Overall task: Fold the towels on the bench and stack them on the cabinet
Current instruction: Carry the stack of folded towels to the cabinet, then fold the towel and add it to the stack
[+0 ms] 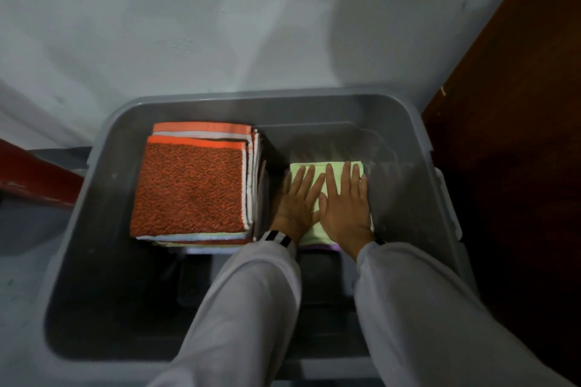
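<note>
Inside a grey plastic bin a folded light green towel lies on the right, with a purple edge showing beneath it. My left hand and my right hand rest flat on top of it, side by side, fingers spread and pointing away from me. To the left stands a tall stack of folded towels topped by an orange-red one with a bright orange border; white and pale edges show below it.
A pale blue-grey wall rises behind the bin. Dark brown wood stands on the right, and a red bar crosses the left. The bin's near half is dark and holds no towels.
</note>
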